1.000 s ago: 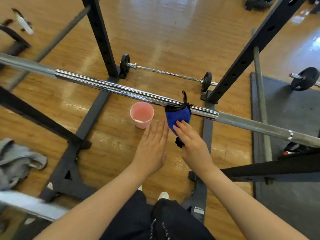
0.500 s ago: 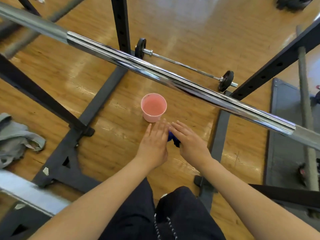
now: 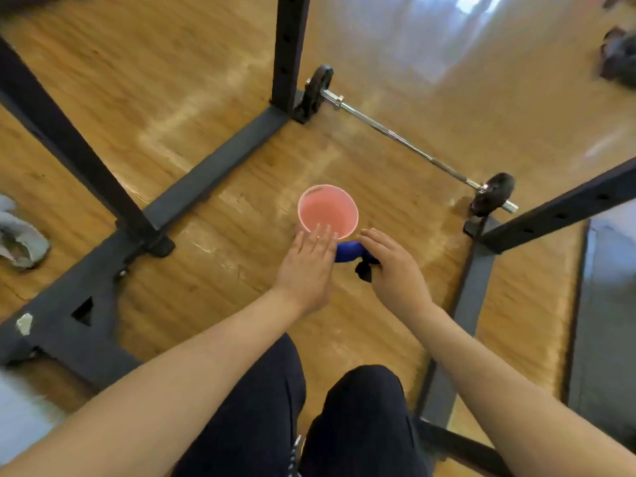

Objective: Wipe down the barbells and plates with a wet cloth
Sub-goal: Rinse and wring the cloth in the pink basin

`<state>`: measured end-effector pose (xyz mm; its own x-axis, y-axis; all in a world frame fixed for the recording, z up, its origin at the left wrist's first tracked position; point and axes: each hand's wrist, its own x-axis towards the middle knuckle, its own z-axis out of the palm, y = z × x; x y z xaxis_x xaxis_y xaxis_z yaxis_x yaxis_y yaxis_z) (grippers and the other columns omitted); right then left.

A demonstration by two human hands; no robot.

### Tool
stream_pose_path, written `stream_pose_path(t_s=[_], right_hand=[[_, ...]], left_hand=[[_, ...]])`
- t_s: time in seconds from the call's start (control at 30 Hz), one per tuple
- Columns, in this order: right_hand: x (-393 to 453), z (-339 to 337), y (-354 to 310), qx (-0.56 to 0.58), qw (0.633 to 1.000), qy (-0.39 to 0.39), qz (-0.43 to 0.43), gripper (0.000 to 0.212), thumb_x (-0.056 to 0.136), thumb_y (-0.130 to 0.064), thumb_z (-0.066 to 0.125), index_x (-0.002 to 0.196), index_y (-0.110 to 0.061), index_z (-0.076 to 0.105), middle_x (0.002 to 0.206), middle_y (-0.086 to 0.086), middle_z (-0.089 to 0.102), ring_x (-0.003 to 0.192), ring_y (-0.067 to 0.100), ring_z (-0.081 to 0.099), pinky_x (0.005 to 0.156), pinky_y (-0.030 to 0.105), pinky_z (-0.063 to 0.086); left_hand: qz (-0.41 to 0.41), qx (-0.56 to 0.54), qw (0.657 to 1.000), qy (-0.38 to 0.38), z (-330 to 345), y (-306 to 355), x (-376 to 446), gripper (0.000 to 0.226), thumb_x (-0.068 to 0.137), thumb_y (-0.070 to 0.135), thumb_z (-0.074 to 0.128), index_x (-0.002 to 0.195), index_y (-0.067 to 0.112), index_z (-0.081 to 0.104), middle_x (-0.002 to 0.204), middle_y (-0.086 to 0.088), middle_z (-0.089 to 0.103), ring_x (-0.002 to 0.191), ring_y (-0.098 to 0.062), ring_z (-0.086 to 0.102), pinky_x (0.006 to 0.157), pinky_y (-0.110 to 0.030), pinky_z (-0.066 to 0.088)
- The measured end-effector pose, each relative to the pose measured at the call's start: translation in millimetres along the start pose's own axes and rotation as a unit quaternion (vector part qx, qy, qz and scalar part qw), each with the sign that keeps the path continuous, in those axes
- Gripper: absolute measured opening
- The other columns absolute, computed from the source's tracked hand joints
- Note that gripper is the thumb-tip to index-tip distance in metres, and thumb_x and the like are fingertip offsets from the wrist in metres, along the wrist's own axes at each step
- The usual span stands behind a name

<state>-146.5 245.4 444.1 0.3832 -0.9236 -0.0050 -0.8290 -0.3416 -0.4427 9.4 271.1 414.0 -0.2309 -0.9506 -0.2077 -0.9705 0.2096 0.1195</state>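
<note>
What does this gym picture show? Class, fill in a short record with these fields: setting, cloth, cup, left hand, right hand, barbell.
setting: wooden floor inside a black rack frame
cloth: blue cloth, between the hands, just in front of the cup
cup: pink cup, upright on the floor
left hand: left hand flat, fingertips at the cup's near rim
right hand: right hand grips the cloth
barbell: thin barbell lying on the floor beyond the cup, small black plates on its ends

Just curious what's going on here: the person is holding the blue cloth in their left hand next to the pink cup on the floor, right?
Not quite. The head view shows the blue cloth gripped by the right hand, not the left. The left hand is open, its fingertips at the rim of the pink cup, which does stand on the wooden floor.
</note>
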Motion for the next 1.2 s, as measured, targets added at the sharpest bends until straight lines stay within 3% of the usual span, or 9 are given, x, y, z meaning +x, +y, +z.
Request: stream_pose_path(t_s=[0.07,0.23,0.43,0.6,0.77,0.97,1.03,1.1,1.2], right_hand=[[12.2,28.4,27.5,0.019,1.0,0.008,-0.022,0.048,0.079,0.014,0.054,0.124,-0.002,0.06,0.134,0.009,0.054,0.119,0.029,0.053,0.098,0.044,0.046],[51.7,106.4,92.1,0.007,0.994,0.065,-0.088,0.045,0.072,0.014,0.047,0.113,0.002,0.062,0.114,0.007,0.06,0.098,0.028,0.059,0.075,0.046,0.054],[82.6,197.5,148.3,0.003,0.984,0.152,-0.089,0.045,0.072,0.019,0.051,0.114,0.007,0.063,0.117,0.018,0.063,0.104,0.037,0.058,0.087,0.022,0.04],[96.0,240.0,174.1,-0.001,0.986,0.16,-0.046,0.044,0.081,0.013,0.05,0.123,0.004,0.059,0.131,0.018,0.056,0.123,0.035,0.049,0.097,0.024,0.034],[116.8,255.8,177.4,-0.035,0.986,0.145,-0.071,0.042,0.08,0.008,0.059,0.121,0.004,0.06,0.129,0.02,0.057,0.122,0.037,0.052,0.1,0.039,0.038],[143.6,259.9,189.8,-0.172,0.958,0.136,-0.185,0.039,0.082,0.002,0.052,0.117,-0.004,0.065,0.123,0.02,0.061,0.113,0.039,0.058,0.095,0.05,0.045],[152.2,260.2,196.7,-0.167,0.955,0.166,-0.181,0.041,0.078,0.005,0.063,0.117,-0.006,0.066,0.123,0.02,0.061,0.111,0.039,0.059,0.094,0.051,0.047],[160.9,261.3,205.3,-0.144,0.952,0.187,-0.193,0.04,0.08,0.004,0.065,0.118,-0.009,0.064,0.123,0.02,0.061,0.11,0.039,0.059,0.089,0.051,0.051],[172.0,263.9,218.2,-0.14,0.945,0.201,-0.219,0.044,0.083,0.003,0.062,0.121,-0.017,0.054,0.124,0.019,0.061,0.11,0.038,0.059,0.089,0.049,0.051]], left_hand=[[-0.017,-0.028,0.999,0.024,28.4,-1.8,22.8,0.073,0.098,0.03,0.04,0.15,0.006,-0.005,0.159,-0.01,-0.005,0.146,-0.025,-0.007,0.117,-0.041,-0.003],[-0.005,0.011,0.997,0.071,112.6,-26.7,94.8,0.07,0.099,0.031,0.036,0.151,0.008,-0.005,0.159,-0.008,-0.005,0.146,-0.024,-0.007,0.116,-0.041,-0.002],[-0.03,-0.008,0.997,0.069,199.1,-45.4,163.3,0.071,0.097,0.034,0.037,0.151,0.01,-0.002,0.16,-0.006,-0.003,0.146,-0.022,-0.007,0.117,-0.04,-0.001],[-0.035,-0.042,0.997,0.052,239.7,-53.3,192.8,0.072,0.096,0.036,0.037,0.152,0.01,-0.001,0.16,-0.005,-0.004,0.147,-0.021,-0.003,0.117,-0.04,0.002],[-0.098,-0.315,0.942,0.055,245.2,-65.1,224.7,0.054,0.098,0.024,0.033,0.145,-0.001,0.026,0.153,-0.018,0.025,0.141,-0.03,0.02,0.114,-0.042,0.02],[-0.047,-0.263,0.962,0.052,260.3,-98.7,243.4,0.059,0.102,0.037,0.026,0.15,0.004,0.015,0.158,-0.011,0.014,0.146,-0.024,0.008,0.116,-0.036,0.01],[-0.047,-0.376,0.925,-0.005,265.3,-102.0,250.7,0.052,0.103,0.036,0.026,0.144,0.006,0.031,0.15,-0.013,0.032,0.141,-0.028,0.025,0.111,-0.036,0.024],[-0.106,-0.567,0.815,-0.052,263.1,-96.9,256.8,0.044,0.103,0.037,0.025,0.127,0.01,0.05,0.131,-0.011,0.053,0.126,-0.028,0.046,0.093,-0.03,0.04],[-0.193,-0.729,0.645,-0.124,260.9,-89.3,263.7,0.037,0.102,0.043,0.028,0.12,0.019,0.051,0.115,-0.003,0.061,0.109,-0.023,0.06,0.066,-0.022,0.046]])
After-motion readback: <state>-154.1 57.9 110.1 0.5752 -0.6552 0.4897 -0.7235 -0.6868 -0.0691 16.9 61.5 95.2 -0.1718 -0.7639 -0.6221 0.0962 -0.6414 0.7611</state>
